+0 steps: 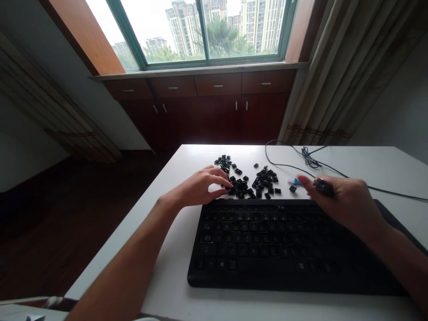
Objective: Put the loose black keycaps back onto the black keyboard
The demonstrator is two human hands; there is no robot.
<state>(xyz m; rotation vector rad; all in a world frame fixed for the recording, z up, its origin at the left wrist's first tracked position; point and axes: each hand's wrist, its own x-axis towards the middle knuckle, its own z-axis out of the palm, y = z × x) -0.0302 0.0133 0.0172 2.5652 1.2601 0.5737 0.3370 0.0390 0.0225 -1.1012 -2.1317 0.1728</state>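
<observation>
My left hand (209,183) reaches into a pile of loose black keycaps (241,186), thumb and forefinger closed around a small keycap at the pile's near left side. My right hand (344,196) is wrapped round a small brush with a dark handle (323,187). The brush's blue and white bristles (294,181) stick out to the left, just above a single keycap (293,189). Below both hands lies a black keyboard (261,267), with several sockets bare of caps. My right forearm covers part of its right side.
A second cluster of keycaps (265,178) lies right of the first, with more keycaps (223,160) farther back. A black cable (310,158) loops across the white table (374,167). Beyond stand red-brown cabinets (207,118) under a window.
</observation>
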